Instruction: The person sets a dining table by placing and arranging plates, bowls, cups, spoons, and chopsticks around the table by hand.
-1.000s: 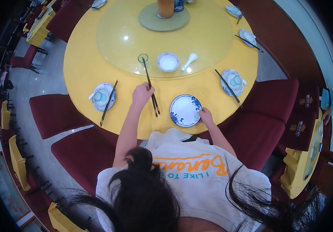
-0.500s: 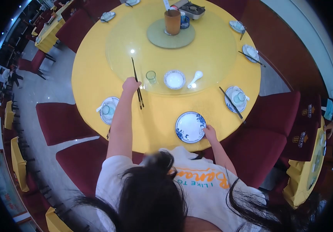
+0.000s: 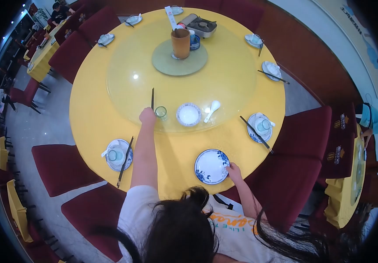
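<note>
My left hand was closed round the slim black chopsticks, beside the small greenish glass cup. My right hand pinched the rim of the round blue-and-white plate at the near edge of the yellow-clothed round table.

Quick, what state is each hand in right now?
Left hand: closed, holding black chopsticks.
Right hand: closed on the edge of the blue-and-white plate.

Left grip holds dark chopsticks beside glass; right grip holds plate at edge.
</note>
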{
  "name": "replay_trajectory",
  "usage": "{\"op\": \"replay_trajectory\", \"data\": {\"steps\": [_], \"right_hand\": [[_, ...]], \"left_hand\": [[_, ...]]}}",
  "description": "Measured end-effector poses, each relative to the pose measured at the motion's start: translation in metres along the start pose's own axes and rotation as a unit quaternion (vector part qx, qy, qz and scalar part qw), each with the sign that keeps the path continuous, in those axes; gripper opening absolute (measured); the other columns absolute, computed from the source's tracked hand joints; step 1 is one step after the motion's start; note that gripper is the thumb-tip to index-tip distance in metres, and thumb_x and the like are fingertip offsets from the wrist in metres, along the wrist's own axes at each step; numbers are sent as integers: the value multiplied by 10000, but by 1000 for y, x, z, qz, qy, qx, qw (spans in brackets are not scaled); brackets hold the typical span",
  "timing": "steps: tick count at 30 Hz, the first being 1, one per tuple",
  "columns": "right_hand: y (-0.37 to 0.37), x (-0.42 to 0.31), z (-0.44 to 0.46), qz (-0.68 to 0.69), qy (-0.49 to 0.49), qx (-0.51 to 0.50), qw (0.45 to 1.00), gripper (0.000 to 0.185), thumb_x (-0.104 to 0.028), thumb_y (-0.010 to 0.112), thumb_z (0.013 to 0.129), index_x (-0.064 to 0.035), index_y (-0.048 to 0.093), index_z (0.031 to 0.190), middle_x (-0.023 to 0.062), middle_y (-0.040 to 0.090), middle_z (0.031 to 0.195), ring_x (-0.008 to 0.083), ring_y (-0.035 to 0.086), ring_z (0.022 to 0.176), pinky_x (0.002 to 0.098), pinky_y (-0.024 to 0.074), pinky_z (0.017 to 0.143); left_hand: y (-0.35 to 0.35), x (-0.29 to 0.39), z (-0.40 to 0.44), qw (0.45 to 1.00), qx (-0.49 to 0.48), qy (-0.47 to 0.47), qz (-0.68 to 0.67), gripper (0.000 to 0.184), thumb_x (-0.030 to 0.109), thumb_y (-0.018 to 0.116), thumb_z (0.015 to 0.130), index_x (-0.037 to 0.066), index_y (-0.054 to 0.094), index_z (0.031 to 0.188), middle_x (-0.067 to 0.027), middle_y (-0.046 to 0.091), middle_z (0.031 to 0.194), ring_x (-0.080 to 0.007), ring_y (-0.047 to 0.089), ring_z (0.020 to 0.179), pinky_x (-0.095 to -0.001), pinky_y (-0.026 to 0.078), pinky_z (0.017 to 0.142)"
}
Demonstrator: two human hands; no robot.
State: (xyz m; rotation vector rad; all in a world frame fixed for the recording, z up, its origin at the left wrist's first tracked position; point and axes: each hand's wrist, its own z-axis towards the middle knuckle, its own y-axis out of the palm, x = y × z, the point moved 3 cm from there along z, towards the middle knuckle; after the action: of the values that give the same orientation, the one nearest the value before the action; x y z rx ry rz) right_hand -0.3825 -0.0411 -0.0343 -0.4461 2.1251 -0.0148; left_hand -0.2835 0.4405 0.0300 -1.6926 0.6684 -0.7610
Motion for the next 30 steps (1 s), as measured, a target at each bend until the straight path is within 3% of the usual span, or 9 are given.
{"op": "replay_trajectory", "data": {"steps": [2,8,11,14,17,19,25,30], "right_hand": [[0,8,7,-25,-19,7,999,245,-111,530,813,19,515,1020,75,596,792,134,578,600,244,470,461],[-1,16,13,-84,-46,22,995,232,-112,536,812,28,525,997,87,596,762,140,578,603,249,472,476],[-3,20,17,-161,-49,47,985,261,-143,552,788,27,549,986,161,617,824,236,605,740,333,470,657],[-1,5,9,-173,-60,42,982,263,-172,554,791,11,555,981,175,617,828,277,601,755,355,463,688],[-3,23,24,-208,-110,30,971,229,-134,538,814,34,538,969,116,606,769,174,587,646,310,491,568],[-4,19,22,-204,-72,10,976,239,-129,536,816,23,525,1000,103,598,788,169,588,649,301,499,555],[-2,-6,12,-121,44,-33,991,268,-128,543,810,5,502,1039,96,585,846,175,591,685,308,513,552],[-3,-9,15,-132,59,-50,988,277,-133,551,804,-5,502,1045,94,585,860,174,592,694,309,515,556]], "left_hand": [[0,-2,-2,1000,20,-2,-16,177,227,551,775,72,578,856,-126,608,866,-292,613,826,-394,501,677],[-6,-6,-18,996,51,-24,-68,239,254,524,794,49,540,916,-152,572,922,-310,591,832,-412,486,681],[-14,-3,-47,989,98,-13,-113,266,257,515,806,31,535,946,-165,541,955,-321,562,867,-429,472,698],[-8,-5,-90,970,195,31,-144,252,207,547,775,37,520,960,-156,507,989,-326,524,910,-432,461,702],[-2,-10,-152,955,236,79,-163,303,154,564,765,14,507,1027,-180,473,1044,-352,460,990,-435,417,788],[9,-12,-196,945,244,114,-186,351,122,574,756,0,493,1075,-201,453,1069,-369,424,1021,-438,380,841],[30,-16,-295,955,145,166,-198,363,109,574,749,1,490,1086,-224,414,1112,-386,394,1045,-471,346,872],[45,-23,-320,966,96,178,-160,406,160,583,743,15,481,1108,-230,391,1164,-405,355,1115,-486,342,876]]}}
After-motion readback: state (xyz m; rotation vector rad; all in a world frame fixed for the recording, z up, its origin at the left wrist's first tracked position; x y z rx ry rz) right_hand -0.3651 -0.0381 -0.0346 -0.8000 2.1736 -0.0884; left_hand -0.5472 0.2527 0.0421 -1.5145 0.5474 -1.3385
